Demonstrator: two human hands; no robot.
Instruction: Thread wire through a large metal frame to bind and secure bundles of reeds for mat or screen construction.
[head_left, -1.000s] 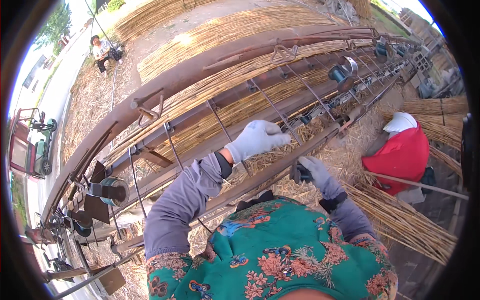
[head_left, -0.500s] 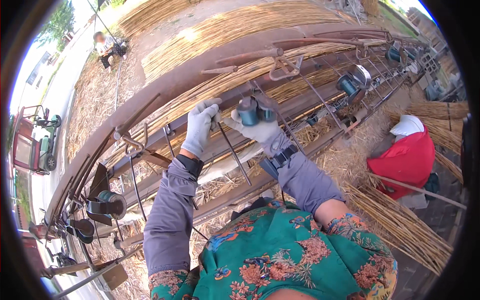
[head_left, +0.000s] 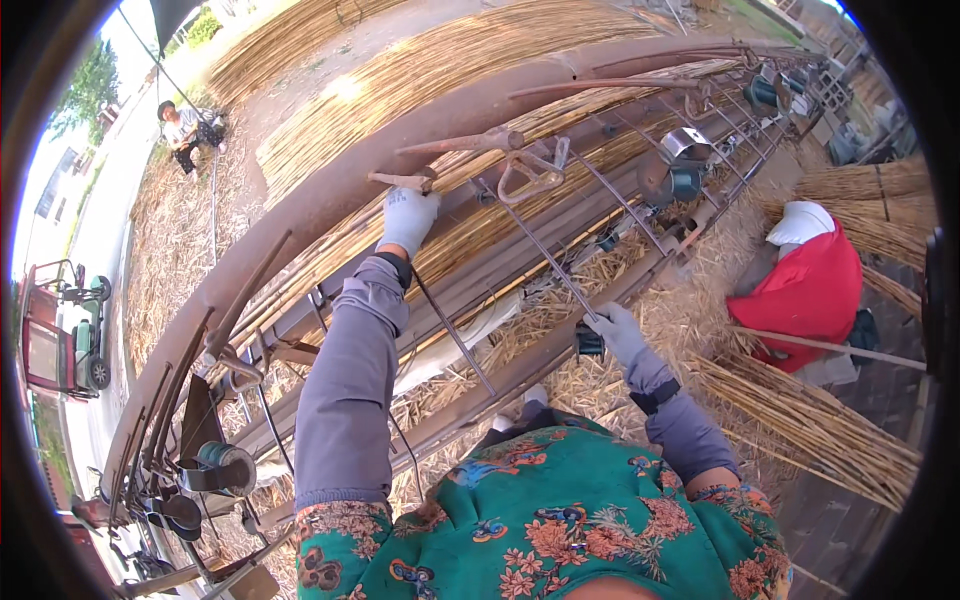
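Metal frame (head_left: 330, 195): long, rust-brown, running lower left to upper right; heavy upper rail, thin dark cross rods, slimmer lower rail. Laid along it: yellow reed stalks (head_left: 335, 243), lengthwise, just below upper rail. Mounted on it: dark green spools, one toward left end (head_left: 225, 466), others toward right end; rusty triangular handle (head_left: 535, 178). Ground (head_left: 705, 275): loose straw scattered under and beside frame. Lying on ground: broad spread of reeds (head_left: 400, 88) beyond frame; reed bundle (head_left: 800, 430) at right, over dark paving (head_left: 825, 530).
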